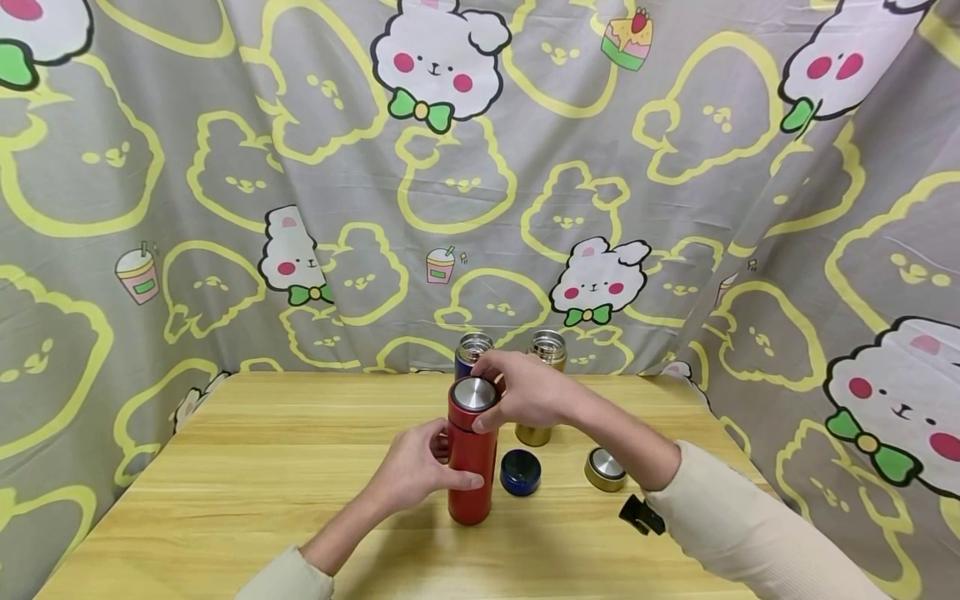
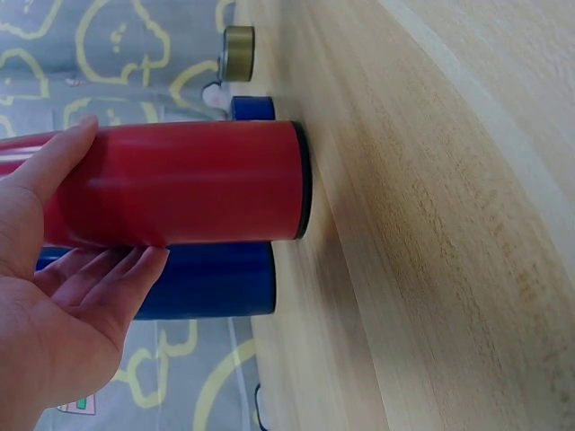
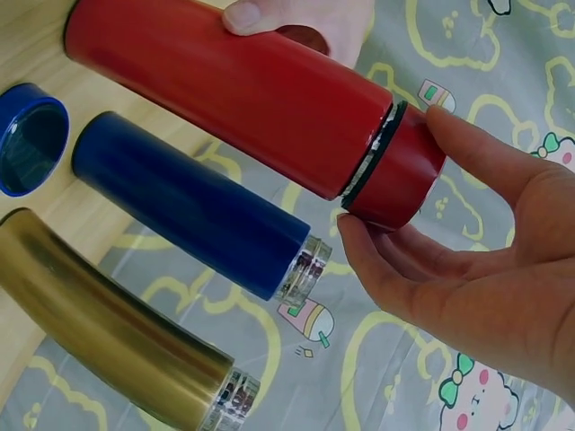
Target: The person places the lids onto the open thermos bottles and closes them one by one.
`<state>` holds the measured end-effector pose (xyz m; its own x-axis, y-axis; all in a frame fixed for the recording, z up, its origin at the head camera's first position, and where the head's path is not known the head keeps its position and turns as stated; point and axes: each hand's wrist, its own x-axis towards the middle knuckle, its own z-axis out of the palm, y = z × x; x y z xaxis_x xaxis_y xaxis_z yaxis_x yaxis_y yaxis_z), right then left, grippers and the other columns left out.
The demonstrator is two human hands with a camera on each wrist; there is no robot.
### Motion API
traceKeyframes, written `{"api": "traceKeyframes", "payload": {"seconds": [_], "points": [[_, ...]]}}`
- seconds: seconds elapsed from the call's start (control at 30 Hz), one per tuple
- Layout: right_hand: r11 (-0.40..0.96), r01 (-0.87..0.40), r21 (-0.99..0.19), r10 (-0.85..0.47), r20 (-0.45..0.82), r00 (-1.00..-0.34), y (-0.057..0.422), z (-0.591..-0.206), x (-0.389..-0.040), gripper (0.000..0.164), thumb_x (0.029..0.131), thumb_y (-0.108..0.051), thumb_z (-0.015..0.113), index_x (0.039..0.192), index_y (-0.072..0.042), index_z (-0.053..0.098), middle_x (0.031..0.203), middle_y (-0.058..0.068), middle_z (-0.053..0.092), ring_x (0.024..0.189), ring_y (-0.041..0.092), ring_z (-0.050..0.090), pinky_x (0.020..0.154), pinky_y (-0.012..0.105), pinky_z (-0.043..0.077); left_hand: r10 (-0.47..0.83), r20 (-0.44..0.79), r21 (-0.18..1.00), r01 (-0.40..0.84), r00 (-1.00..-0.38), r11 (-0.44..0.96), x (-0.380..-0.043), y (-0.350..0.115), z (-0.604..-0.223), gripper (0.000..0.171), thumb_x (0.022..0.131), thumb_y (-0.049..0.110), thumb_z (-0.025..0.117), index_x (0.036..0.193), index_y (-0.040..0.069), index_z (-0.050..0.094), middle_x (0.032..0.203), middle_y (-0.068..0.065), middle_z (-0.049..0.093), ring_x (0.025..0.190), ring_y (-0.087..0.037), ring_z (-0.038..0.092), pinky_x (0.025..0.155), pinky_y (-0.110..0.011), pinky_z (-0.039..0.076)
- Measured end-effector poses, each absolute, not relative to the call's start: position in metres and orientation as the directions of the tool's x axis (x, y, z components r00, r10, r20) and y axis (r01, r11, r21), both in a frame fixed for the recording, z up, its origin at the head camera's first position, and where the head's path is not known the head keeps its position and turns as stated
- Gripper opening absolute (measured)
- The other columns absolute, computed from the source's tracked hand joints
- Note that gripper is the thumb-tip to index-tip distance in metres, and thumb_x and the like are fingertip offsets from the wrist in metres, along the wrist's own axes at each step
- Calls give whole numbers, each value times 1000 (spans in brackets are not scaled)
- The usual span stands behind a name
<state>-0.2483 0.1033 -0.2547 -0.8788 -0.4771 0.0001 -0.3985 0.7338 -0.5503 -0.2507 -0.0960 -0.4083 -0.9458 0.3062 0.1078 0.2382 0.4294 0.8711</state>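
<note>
A red thermos (image 1: 471, 475) stands upright on the wooden table, in the middle of the head view. My left hand (image 1: 416, 468) grips its body, thumb across the front and fingers behind. With thumb and fingertips my right hand (image 1: 528, 390) pinches the red lid (image 3: 401, 171) at the top. A thin gap with a black ring and a bit of bright metal shows between lid and body in the right wrist view. Behind it stand a blue thermos (image 3: 193, 202) and a gold thermos (image 3: 117, 323), both lidless with bare metal necks.
A blue lid (image 1: 521, 472) lies right of the red thermos, and a gold lid (image 1: 606, 468) farther right. Near the right sleeve is a small black object (image 1: 642, 514). A patterned curtain (image 1: 465, 192) hangs behind the wooden table (image 1: 285, 450) and along its sides.
</note>
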Motion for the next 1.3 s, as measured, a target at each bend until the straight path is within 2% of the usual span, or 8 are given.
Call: {"api": "traceKeyframes", "payload": {"seconds": [0.27,0.5,0.57,0.7,0.8,1.03,1.17,1.3], "points": [[747,-388,-541,-444,29,-895,101,-257,-248,49,72,-27,93,107,-13,61,100,0,67,89,16,64,82,33,53,302,112,870,240,-947,430,-251,-96,-408,65,69,41,93,121,15,64,108,1,75,99,-16,71,86,-37,59],[749,-384,-541,-438,31,-898,100,-259,-248,50,72,-26,93,106,-13,59,100,0,67,89,16,63,81,33,54,304,110,874,238,-946,424,-250,-97,-408,64,69,40,93,120,15,64,108,1,75,99,-16,71,86,-37,59],[747,-377,-547,-438,22,-899,100,-259,-249,55,72,-26,94,111,-11,58,105,3,67,92,17,64,84,34,54,302,115,873,241,-946,424,-250,-97,-409,63,69,40,93,119,15,65,107,1,75,98,-15,71,86,-37,59],[732,-375,-569,-459,-5,-888,101,-258,-250,79,72,-27,94,135,-5,51,125,13,63,107,23,63,95,41,53,299,120,870,246,-947,428,-250,-96,-409,61,69,40,93,117,15,65,106,1,75,97,-15,72,85,-36,59],[722,-383,-576,-484,-25,-875,102,-256,-250,90,73,-25,93,147,-7,44,136,17,59,117,27,61,102,45,50,298,117,869,243,-947,432,-250,-96,-409,61,69,40,93,117,15,65,106,1,75,97,-15,71,85,-36,59],[692,-396,-603,-531,-54,-846,103,-251,-249,91,75,-9,88,153,-14,41,143,15,56,131,31,55,106,47,48,302,101,872,230,-948,432,-251,-96,-408,65,69,41,93,120,14,64,109,0,74,99,-17,71,87,-39,59],[677,-419,-605,-566,-64,-822,104,-251,-249,84,75,2,82,150,-12,47,139,11,60,124,27,59,103,45,50,303,101,872,231,-948,431,-251,-96,-409,65,69,40,93,121,14,64,109,0,74,99,-17,71,87,-39,59],[689,-443,-573,-578,-66,-813,105,-252,-250,73,75,4,79,143,-11,55,131,7,64,112,21,62,99,42,51,302,100,874,229,-948,429,-251,-96,-409,65,69,40,93,121,14,65,109,0,74,99,-16,71,87,-39,59]]}}
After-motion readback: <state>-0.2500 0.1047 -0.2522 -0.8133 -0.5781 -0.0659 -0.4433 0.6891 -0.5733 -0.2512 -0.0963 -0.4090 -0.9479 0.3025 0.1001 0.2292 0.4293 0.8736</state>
